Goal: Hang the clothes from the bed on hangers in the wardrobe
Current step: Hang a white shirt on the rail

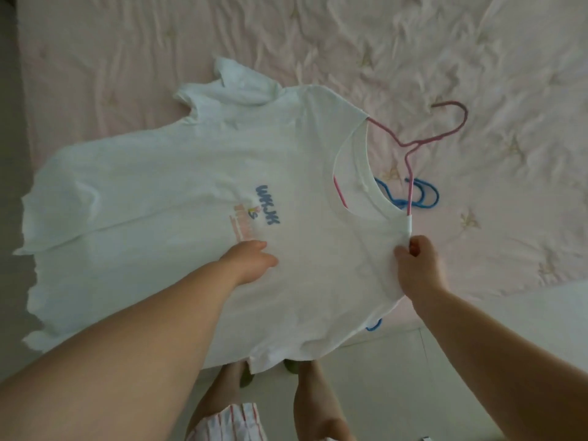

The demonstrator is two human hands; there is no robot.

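A white T-shirt (pixel 178 192) with blue lettering lies spread over the bed's near edge, hem to the left, collar to the right. A pink hanger (pixel 445 135) sits inside its neck opening, hook pointing out over the bed. My right hand (pixel 416 265) pinches the shirt's shoulder fabric at the hanger's white-tipped end. My left hand (pixel 251 262) rests on the shirt's chest just below the print, its fingers curled down into the cloth. A blue hanger (pixel 426 195) lies on the bed beside the collar, partly under the shirt.
The bed (pixel 381 43) is covered by a wrinkled pink sheet and fills the upper view. Pale floor (pixel 397 393) lies below the bed edge, where my legs stand. A bit of blue hanger (pixel 374 326) shows under the shirt's lower edge.
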